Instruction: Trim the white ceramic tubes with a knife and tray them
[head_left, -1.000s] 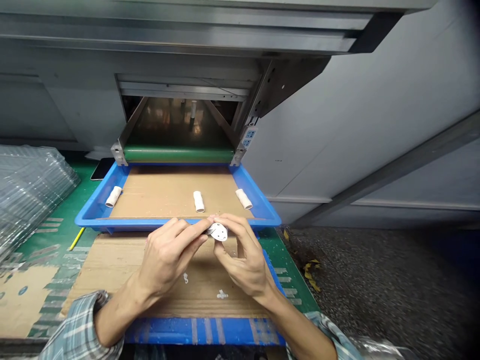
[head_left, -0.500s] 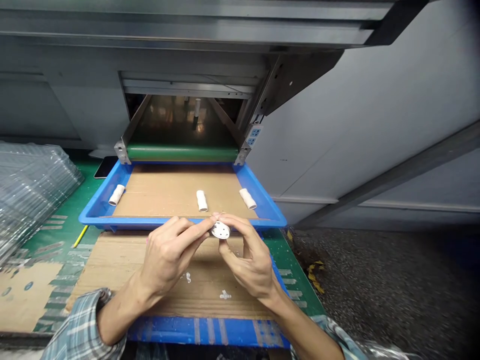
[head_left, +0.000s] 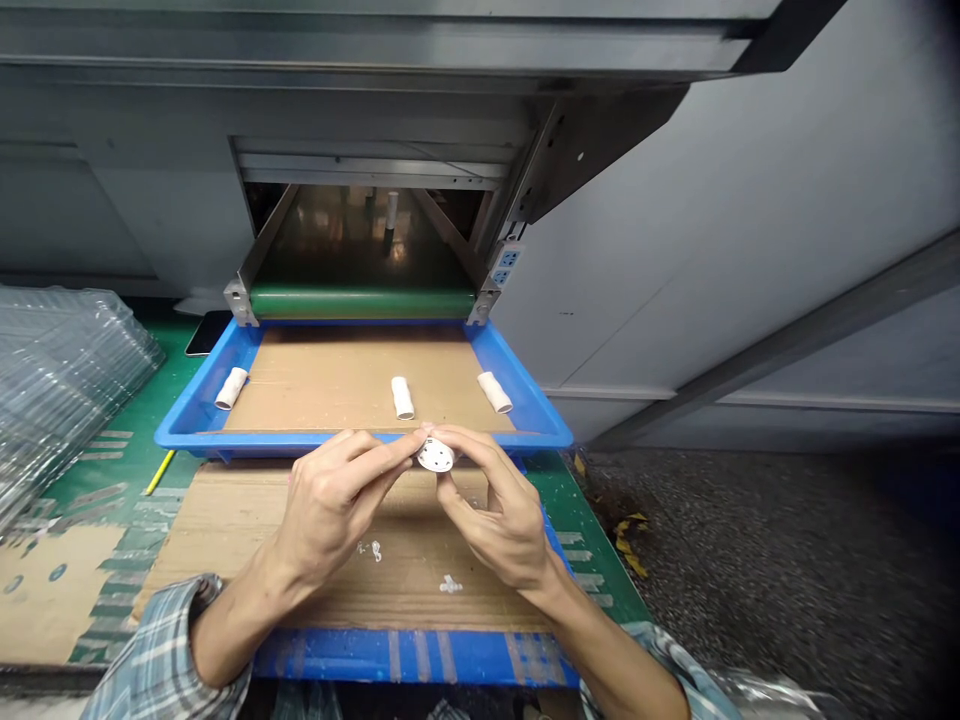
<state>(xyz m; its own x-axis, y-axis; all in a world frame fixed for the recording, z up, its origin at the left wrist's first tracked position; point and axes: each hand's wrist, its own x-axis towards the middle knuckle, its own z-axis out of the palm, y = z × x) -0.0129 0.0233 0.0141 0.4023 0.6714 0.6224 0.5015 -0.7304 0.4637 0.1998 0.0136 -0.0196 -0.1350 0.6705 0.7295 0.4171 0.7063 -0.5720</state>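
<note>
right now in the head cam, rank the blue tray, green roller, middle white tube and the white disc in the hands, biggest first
1. Blue tray
2. Green roller
3. Middle white tube and white disc: these look about alike, and the disc is nearer the camera, so I can't rank them.

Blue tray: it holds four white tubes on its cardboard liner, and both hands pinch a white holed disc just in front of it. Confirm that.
Not four: the head view shows three white tubes on the cardboard liner of the blue tray. The rest stands: the left hand and right hand pinch the white holed disc just in front of it.
</note>
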